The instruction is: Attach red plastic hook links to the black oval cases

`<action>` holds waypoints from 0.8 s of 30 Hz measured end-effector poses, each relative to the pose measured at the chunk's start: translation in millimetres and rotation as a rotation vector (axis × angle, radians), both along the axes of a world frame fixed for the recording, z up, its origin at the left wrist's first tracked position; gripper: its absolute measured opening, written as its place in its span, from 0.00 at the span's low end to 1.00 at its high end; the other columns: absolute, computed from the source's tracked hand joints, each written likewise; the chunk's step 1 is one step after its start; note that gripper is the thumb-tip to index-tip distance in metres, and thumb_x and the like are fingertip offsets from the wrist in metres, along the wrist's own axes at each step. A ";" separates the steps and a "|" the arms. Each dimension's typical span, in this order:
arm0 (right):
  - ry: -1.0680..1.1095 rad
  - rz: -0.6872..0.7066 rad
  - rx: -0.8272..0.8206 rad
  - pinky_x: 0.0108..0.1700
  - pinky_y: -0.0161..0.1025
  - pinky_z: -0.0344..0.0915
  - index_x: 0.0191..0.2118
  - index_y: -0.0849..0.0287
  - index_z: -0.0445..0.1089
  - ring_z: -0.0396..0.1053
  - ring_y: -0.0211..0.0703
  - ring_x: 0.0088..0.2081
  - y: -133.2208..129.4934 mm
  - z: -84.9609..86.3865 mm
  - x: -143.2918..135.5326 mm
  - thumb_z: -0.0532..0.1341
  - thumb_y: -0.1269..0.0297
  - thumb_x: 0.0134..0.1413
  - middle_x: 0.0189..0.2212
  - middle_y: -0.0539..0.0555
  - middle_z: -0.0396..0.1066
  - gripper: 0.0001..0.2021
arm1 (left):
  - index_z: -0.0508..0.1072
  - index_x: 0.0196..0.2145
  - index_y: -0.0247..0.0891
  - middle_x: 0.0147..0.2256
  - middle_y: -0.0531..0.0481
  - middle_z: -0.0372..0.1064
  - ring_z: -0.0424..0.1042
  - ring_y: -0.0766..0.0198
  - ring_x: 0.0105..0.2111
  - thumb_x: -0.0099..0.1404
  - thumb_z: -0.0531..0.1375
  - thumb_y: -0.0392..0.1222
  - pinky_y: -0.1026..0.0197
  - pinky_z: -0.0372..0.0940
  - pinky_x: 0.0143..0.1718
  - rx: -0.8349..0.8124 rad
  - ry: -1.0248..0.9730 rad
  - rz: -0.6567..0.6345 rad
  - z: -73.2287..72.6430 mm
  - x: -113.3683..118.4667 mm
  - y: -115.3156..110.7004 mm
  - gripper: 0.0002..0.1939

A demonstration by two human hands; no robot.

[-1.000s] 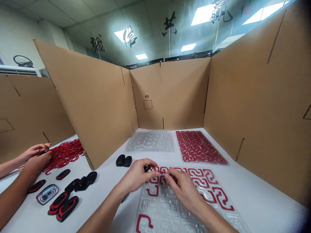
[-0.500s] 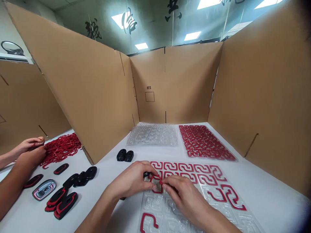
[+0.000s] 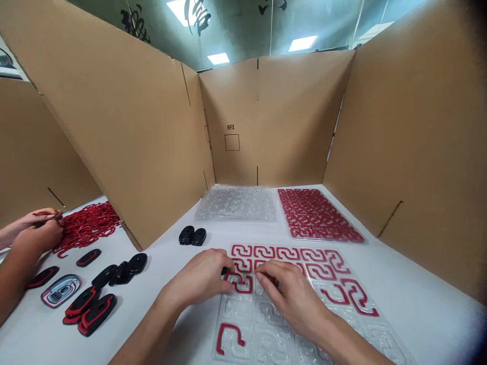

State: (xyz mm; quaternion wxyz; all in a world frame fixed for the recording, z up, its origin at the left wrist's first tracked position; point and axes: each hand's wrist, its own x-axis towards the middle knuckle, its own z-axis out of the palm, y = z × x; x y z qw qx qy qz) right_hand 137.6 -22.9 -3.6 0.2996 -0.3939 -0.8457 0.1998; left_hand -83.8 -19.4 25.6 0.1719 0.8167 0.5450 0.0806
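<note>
My left hand is over the left edge of a clear plastic tray, its fingers curled round a small black piece that is mostly hidden. Just right of its fingertips, red hook-shaped strips sit in a tray compartment. Above the neighbouring compartment is my right hand, thumb and index finger pinched together; anything between them is hidden. Red strips fill the tray's back rows in interlocking pairs. A single red strip lies in a front left compartment, and several front compartments show bare plastic.
Behind stand a stack of clear trays and a tray full of red strips. Two black shells lie left of them. Cardboard walls surround the table. At left are another person's hands, a red strip pile and several black shells.
The red strip that both hands held over the tray now lies in its compartment. My left fingers have drawn back left from it. The view has tipped slightly downward.
</note>
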 end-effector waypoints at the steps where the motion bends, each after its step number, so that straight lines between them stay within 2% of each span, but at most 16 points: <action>1: -0.003 0.001 0.000 0.37 0.34 0.60 0.34 0.56 0.71 0.71 0.40 0.34 -0.2 0.3 -0.1 0.52 0.68 0.65 0.30 0.50 0.73 0.11 | 0.80 0.38 0.45 0.39 0.49 0.77 0.73 0.56 0.39 0.53 0.65 0.46 0.62 0.61 0.39 -0.004 -0.004 -0.003 -0.2 0.8 0.2 0.13; 9: -0.023 -0.003 0.013 0.36 0.34 0.59 0.32 0.56 0.71 0.70 0.40 0.32 -1.4 0.8 0.7 0.52 0.67 0.65 0.28 0.50 0.73 0.12 | 0.80 0.36 0.44 0.35 0.49 0.76 0.73 0.56 0.36 0.51 0.66 0.47 0.62 0.61 0.36 0.008 -0.040 0.028 0.2 1.4 -0.8 0.13; 13: -0.009 -0.005 0.008 0.36 0.34 0.60 0.32 0.56 0.71 0.70 0.40 0.32 -1.9 0.4 0.8 0.52 0.67 0.64 0.28 0.50 0.73 0.12 | 0.79 0.37 0.43 0.36 0.49 0.76 0.72 0.57 0.37 0.57 0.62 0.45 0.62 0.61 0.39 0.043 -0.097 0.037 3.5 3.2 -1.5 0.11; 16: -0.005 -0.004 0.004 0.37 0.34 0.60 0.32 0.56 0.70 0.70 0.40 0.33 -1.4 -0.3 0.8 0.52 0.68 0.64 0.29 0.50 0.72 0.12 | 0.79 0.36 0.43 0.36 0.50 0.74 0.71 0.60 0.36 0.60 0.57 0.40 0.63 0.61 0.39 0.073 -0.150 0.016 4.8 9.6 -2.9 0.10; 20: -0.014 -0.003 -0.003 0.37 0.35 0.61 0.32 0.56 0.71 0.71 0.41 0.33 0.3 -1.7 1.1 0.52 0.68 0.64 0.29 0.51 0.73 0.12 | 0.77 0.33 0.42 0.33 0.51 0.74 0.71 0.60 0.35 0.60 0.59 0.39 0.62 0.61 0.37 0.091 -0.202 -0.019 4.4 24.5 -6.8 0.07; 22: 0.011 -0.006 -0.023 0.37 0.36 0.63 0.35 0.56 0.72 0.72 0.42 0.34 0.9 -3.5 2.0 0.52 0.67 0.63 0.31 0.51 0.75 0.11 | 0.77 0.35 0.41 0.34 0.50 0.74 0.71 0.59 0.36 0.61 0.57 0.39 0.62 0.62 0.39 0.116 -0.289 -0.017 2.6 33.7 -9.2 0.08; 24: 0.056 -0.001 -0.021 0.41 0.38 0.65 0.44 0.56 0.71 0.73 0.43 0.38 0.8 -6.4 3.5 0.54 0.69 0.61 0.37 0.54 0.76 0.11 | 0.75 0.41 0.41 0.38 0.49 0.75 0.71 0.59 0.40 0.64 0.54 0.37 0.61 0.63 0.44 0.110 -0.457 0.000 -1.7 42.5 -11.1 0.12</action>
